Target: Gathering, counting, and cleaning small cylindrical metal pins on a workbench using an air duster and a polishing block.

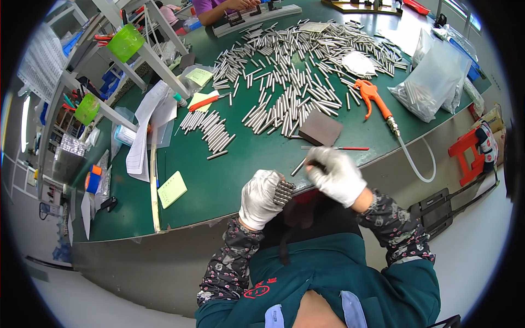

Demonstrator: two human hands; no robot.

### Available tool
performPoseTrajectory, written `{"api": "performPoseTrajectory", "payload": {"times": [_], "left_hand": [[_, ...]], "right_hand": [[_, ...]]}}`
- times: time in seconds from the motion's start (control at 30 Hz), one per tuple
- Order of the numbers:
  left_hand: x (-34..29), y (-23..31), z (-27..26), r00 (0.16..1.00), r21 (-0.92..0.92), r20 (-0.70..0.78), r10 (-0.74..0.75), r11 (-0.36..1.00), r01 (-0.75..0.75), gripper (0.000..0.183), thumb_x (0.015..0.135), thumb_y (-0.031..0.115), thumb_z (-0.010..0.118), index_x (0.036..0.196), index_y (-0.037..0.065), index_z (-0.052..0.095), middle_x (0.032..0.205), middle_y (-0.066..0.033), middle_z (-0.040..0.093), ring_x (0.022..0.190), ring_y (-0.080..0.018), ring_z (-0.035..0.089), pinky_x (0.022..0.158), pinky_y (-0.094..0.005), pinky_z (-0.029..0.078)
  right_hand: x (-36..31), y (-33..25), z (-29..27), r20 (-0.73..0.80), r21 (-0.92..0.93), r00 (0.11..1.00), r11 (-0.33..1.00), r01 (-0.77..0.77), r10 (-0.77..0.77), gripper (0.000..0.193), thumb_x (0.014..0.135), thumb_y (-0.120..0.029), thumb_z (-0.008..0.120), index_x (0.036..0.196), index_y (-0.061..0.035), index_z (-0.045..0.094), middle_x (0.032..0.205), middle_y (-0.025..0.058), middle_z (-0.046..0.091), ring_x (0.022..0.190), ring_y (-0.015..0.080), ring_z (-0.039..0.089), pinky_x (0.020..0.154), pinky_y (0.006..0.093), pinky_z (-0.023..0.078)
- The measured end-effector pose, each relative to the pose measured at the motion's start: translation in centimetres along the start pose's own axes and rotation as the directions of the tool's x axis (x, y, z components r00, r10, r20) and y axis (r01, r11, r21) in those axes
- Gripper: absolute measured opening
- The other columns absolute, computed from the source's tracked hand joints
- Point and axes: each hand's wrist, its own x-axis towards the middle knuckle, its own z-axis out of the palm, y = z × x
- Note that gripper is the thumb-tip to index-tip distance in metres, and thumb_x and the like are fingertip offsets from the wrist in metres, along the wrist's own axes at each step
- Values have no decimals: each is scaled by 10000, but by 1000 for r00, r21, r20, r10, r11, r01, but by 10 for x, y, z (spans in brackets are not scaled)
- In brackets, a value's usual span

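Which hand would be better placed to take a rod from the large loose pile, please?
Probably the right hand: it is nearer the pile, while the left hand is wrapped around a bundle of rods. Whether the right one holds anything is unclear.

Orange air gun (377, 97) with pale hose (405, 150), yellow-green notepad (172, 189) at left, bright green cups (126, 44) on white frame (164, 71).

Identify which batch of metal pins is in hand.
The tight bundle, gripped in the left hand with pin ends showing. The small batch at left and the big pile both lie on the green tabletop.
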Motion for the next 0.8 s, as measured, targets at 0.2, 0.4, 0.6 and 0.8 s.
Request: {"api": "performPoseTrajectory", "payload": {"times": [0.2, 0.4, 0.6, 0.8], "left_hand": [[-1, 2, 1, 1000, 41, -23, -3, 999, 4, 339, 547, 10, 692, 853, 68, 559, 762, -73, 594, 700, -285, 590, 597, -361, 493], [-2, 2, 2, 999, 49, 4, -34, 998, 33, 362, 539, 22, 705, 870, 64, 564, 779, -73, 605, 712, -285, 599, 604, -360, 504], [-2, 2, 1, 998, 27, 14, -55, 998, 54, 384, 541, 15, 703, 894, 67, 562, 784, -67, 610, 714, -282, 601, 602, -360, 506], [-1, 3, 1, 999, 41, 8, -48, 998, 48, 386, 546, 12, 703, 900, 73, 561, 785, -63, 611, 707, -278, 599, 595, -357, 504]], "right_hand": [[-3, 21, -42, -100, -690, 994, 723, -44, -35, 143, 719, -128, 646, 840, -63, 604, 797, 108, 567, 828, 293, 555, 724, 396, 444], [-4, 36, -41, -21, -766, 998, 641, -52, 57, 127, 723, -140, 642, 829, -74, 616, 824, 92, 569, 870, 279, 546, 754, 388, 430], [-5, 30, -47, 76, -795, 995, 606, 17, 71, 110, 750, -146, 619, 828, -69, 614, 822, 94, 579, 867, 274, 562, 738, 392, 435], [-22, 15, -47, -44, -530, 989, 836, -143, 141, 121, 804, -106, 551, 916, -67, 574, 789, 149, 609, 745, 344, 599, 662, 435, 464]]}}
